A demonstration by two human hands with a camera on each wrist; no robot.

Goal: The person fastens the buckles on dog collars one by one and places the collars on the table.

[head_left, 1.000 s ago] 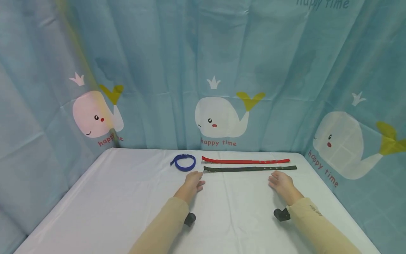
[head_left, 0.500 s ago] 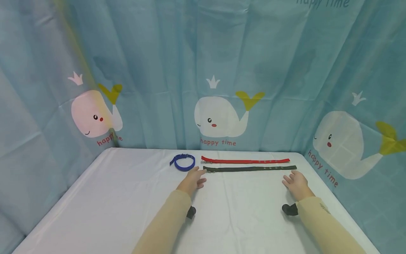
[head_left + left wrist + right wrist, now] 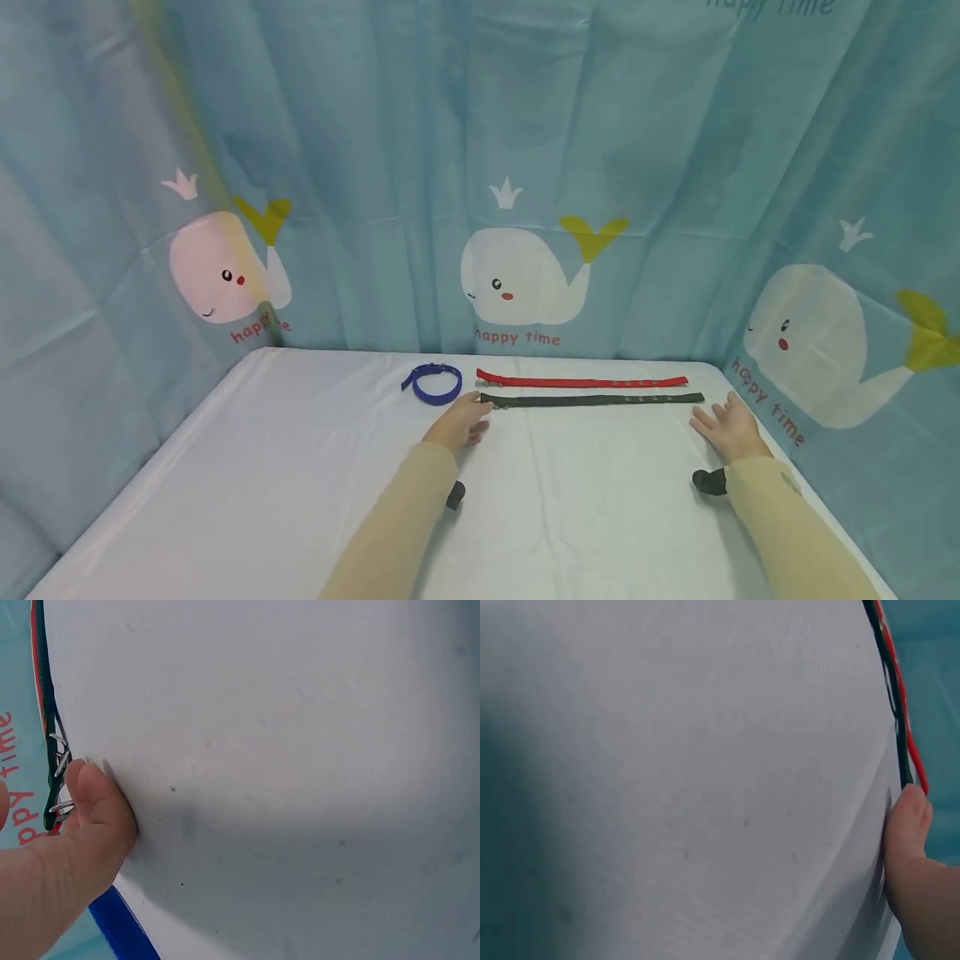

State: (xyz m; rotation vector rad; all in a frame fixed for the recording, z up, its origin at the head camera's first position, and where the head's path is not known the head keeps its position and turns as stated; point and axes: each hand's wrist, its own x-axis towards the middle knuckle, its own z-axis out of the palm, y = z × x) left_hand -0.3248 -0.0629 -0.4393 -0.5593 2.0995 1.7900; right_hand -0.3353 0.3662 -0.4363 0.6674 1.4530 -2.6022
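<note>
A dark green buckle collar (image 3: pixel 577 401) lies stretched out on the white table, its metal rings at the left end and its holes toward the right. My left hand (image 3: pixel 456 422) is at the ringed end, fingers loosely bent, fingertips right by the metal rings (image 3: pixel 61 761) in the left wrist view. Beyond the collar's right tip, my right hand (image 3: pixel 729 427) is spread with nothing in it; in the right wrist view its fingertips overlap the ends of the green and red straps. A red collar (image 3: pixel 558 382) lies parallel just behind the green one.
A blue collar (image 3: pixel 438 401) fastened into a loop lies left of the two straight ones, close behind my left hand. The white cloth-covered table (image 3: pixel 262 467) ends at a light blue whale-print curtain (image 3: pixel 375 275) at the back and sides.
My right hand has moved right, past the green collar's tip, and its fingers have spread. My left hand has shifted slightly forward and right to the ringed end. The collars lie as before.
</note>
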